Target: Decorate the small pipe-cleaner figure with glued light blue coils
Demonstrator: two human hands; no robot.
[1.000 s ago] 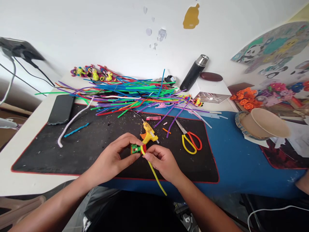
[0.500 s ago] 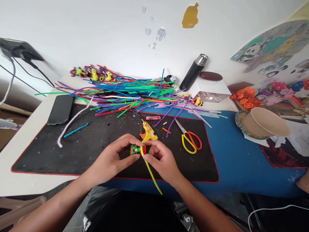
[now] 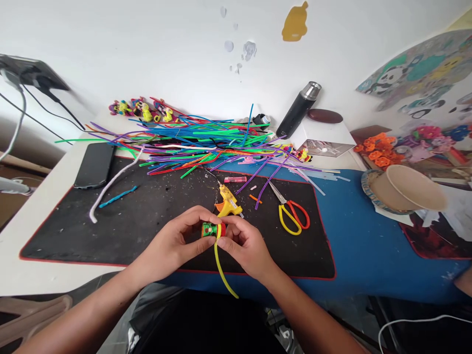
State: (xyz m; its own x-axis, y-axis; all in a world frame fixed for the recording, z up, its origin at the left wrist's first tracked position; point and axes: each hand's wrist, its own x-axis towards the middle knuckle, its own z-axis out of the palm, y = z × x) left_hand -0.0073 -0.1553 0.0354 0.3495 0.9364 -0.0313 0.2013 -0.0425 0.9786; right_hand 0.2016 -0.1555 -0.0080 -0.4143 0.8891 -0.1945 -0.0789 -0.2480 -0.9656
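Between my hands lies a small green and red figure [image 3: 209, 229] on its side, its red end to the right. A yellow pipe cleaner [image 3: 222, 272] runs around it beside the red end, and its free length hangs toward me. My left hand [image 3: 184, 238] is closed on the figure, thumb below and fingers above. My right hand [image 3: 245, 243] pinches at the red end, where the yellow strip meets the figure; its inner fingertips are partly hidden. A yellow glue gun [image 3: 227, 201] lies just beyond my hands on the black mat [image 3: 147, 206].
Scissors [image 3: 289, 211] lie at the right on the mat. A pile of colourful pipe cleaners [image 3: 206, 140] stretches across the back. A phone [image 3: 94, 165] is at the left, a black flask [image 3: 298, 109] at the back, and a bowl [image 3: 413, 187] at the far right.
The yellow strip's hanging end has swung left, and the strip now lies straighter across the figure. Both hands keep their hold. The whole view has shifted slightly.
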